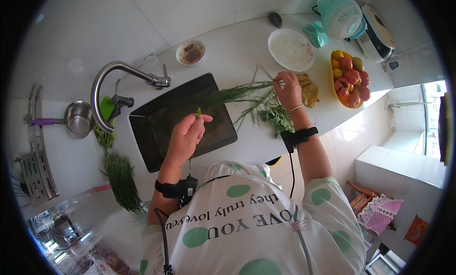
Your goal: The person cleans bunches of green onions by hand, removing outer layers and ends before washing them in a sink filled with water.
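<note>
My left hand (187, 135) is over the black sink basin (178, 131), pinching a short green leaf piece (198, 112) between thumb and fingertips. Over the counter to the right, my right hand (288, 90) has its fingertips closed at the ends of long thin green leaves, probably chives (242, 91). These leaves lie loosely across the counter and reach over the sink's right edge. Just below my right hand is a pile of leafy green trimmings (279, 120). A crumpled yellow-brown cloth (308, 91) lies beside that wrist.
A curved faucet (117, 65) arches over the sink's left side. Left of it are a steel saucepan (79, 118) and a bundle of green leaves (121, 180). A stained bowl (191, 53), white plate (291, 50), yellow basket of tomatoes (333, 84) and small fan (340, 18) stand behind.
</note>
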